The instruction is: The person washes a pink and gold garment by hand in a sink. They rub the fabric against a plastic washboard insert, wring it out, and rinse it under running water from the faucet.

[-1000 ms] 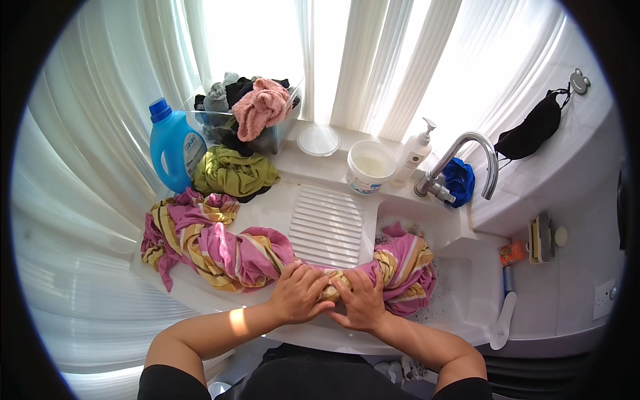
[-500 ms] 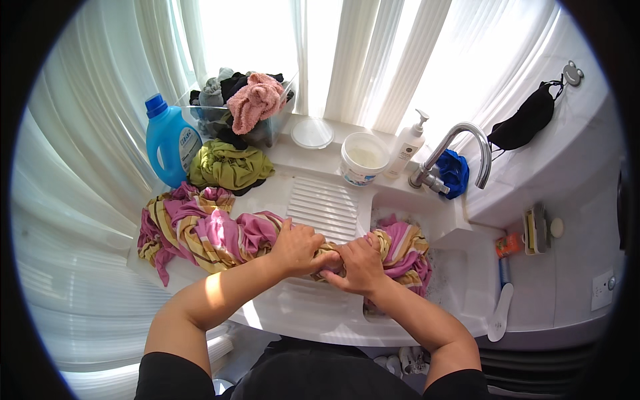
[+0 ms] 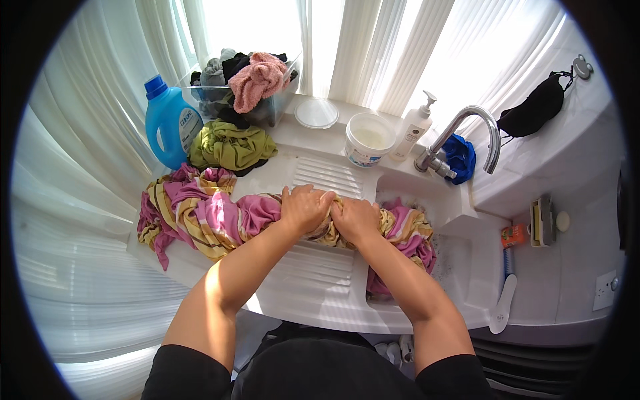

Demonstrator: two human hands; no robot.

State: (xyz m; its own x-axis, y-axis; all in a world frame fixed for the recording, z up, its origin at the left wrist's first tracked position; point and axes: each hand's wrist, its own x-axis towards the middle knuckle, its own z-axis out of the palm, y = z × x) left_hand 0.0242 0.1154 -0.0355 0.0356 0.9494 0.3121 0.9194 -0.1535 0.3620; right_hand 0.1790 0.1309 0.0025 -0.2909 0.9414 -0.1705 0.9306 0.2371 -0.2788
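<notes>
A long pink and yellow striped cloth [image 3: 257, 217] stretches across the ribbed washboard [image 3: 327, 175]. Its right end hangs into the sink basin [image 3: 460, 267], where some suds show. Around the bunched middle of the cloth, my left hand [image 3: 305, 212] is closed from above. Close beside it, my right hand [image 3: 357, 220] also grips the cloth, near the basin's left edge. Between the two hands a short yellowish stretch of it shows. Its left end lies heaped on the counter at the far left. My palms and some fingertips are hidden.
Behind the cloth stand a blue detergent bottle [image 3: 172, 127], a green garment [image 3: 232, 147] and a clear bin [image 3: 283, 100] of clothes. Along the back are a white tub [image 3: 369, 140], a pump bottle [image 3: 411, 127] and the curved faucet [image 3: 477, 113]. A brush [image 3: 504, 303] lies on the right rim.
Both hands have shifted away from my body while holding the cloth, and my forearms point more straight ahead. The cloth's middle has moved slightly farther back over the washboard. The view has shifted a little.
</notes>
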